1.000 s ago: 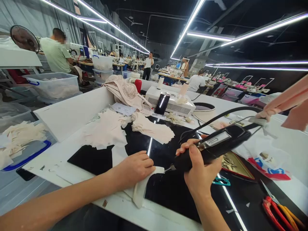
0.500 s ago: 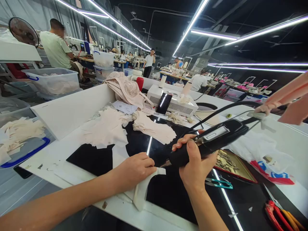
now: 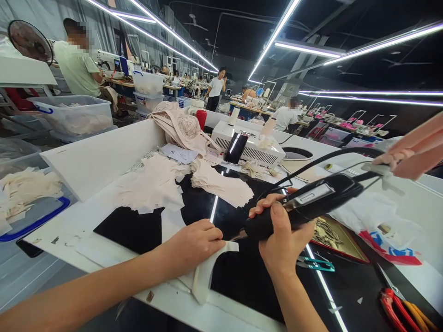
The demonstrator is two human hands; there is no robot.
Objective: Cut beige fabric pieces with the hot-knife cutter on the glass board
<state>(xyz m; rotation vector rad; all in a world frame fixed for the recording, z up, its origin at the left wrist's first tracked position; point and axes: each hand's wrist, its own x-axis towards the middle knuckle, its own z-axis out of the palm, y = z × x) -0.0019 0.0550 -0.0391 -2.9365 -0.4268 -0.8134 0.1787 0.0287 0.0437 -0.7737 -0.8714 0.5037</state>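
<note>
My right hand point(image 3: 285, 226) is wrapped round a black corded handheld tool point(image 3: 304, 203), its tip pointing left and down toward my other hand. My left hand point(image 3: 197, 242), fingers closed, presses on a pale fabric piece point(image 3: 204, 281) near the front edge of the black board point(image 3: 242, 281). The tool's metal tip lies close to the fabric's upper edge; whether they touch I cannot tell. Behind my left hand lie a loose heap of pale pieces point(image 3: 152, 184) and a neater stack point(image 3: 221, 182).
Teal snips point(image 3: 316, 263), a tray of small parts point(image 3: 341, 240) and red-handled scissors point(image 3: 394, 304) lie at the right. A white machine point(image 3: 263, 154) and a dark cylinder point(image 3: 236, 147) stand behind. Pink cloth point(image 3: 411, 152) hangs at upper right. People work in the background.
The rear end of the black tool and the pink cloth have shifted slightly right. My hands have barely moved. A standing person in the background has lowered an arm slightly.
</note>
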